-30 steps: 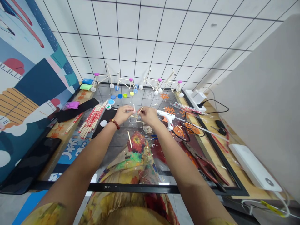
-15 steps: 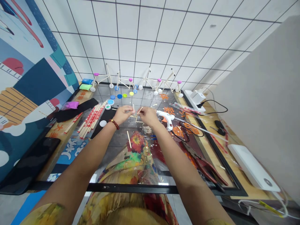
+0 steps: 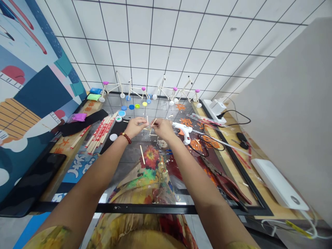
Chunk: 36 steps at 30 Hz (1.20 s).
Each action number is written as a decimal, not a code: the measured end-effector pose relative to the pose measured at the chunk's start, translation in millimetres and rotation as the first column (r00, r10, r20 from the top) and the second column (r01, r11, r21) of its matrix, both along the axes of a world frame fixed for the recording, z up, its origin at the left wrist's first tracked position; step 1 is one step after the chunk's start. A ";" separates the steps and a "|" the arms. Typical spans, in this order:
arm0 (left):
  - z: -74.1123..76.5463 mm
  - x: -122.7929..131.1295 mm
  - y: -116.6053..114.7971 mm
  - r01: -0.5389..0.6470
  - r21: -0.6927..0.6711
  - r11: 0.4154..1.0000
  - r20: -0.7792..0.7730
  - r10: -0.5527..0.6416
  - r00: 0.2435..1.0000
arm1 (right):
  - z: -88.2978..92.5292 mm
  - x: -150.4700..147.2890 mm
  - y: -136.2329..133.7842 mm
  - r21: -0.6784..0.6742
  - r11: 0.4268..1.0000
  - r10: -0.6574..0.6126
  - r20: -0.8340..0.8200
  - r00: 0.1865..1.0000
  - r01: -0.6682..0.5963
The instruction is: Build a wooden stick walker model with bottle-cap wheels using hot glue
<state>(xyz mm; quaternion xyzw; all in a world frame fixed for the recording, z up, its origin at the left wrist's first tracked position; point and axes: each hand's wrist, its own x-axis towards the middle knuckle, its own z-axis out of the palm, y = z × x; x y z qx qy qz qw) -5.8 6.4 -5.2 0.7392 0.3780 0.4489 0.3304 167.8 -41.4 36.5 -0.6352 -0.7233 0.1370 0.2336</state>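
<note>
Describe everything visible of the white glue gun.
The glue gun has a smooth, plastic-looking white body, an orange trigger and a handle pointing toward the tabletop's near edge. A long translucent stick extends from its rear, a black cord from its handle. It lies beside the right hand, which seems to cover its nozzle; whether they touch is unclear.

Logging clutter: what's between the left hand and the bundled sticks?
In the head view, a black sheet, a white disc and a small tub lie between the left hand and the bundled sticks.

Arms (image 3: 103, 176) stretched forward, left hand (image 3: 135, 127) and right hand (image 3: 163, 129) close together, fingertips (image 3: 145, 120) pinched
</note>
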 end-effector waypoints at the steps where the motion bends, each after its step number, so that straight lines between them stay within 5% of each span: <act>1: -0.4 0.1 0.2 0.000 0.001 1.000 0.000 0.000 1.000 | -0.4 0.0 0.3 0.002 1.000 -0.003 0.000 1.000 0.003; 36: 3.5 1.5 -1.7 0.002 -0.005 1.000 -0.017 -0.002 1.000 | 1.4 -1.4 -1.3 0.005 1.000 -0.001 0.031 1.000 0.000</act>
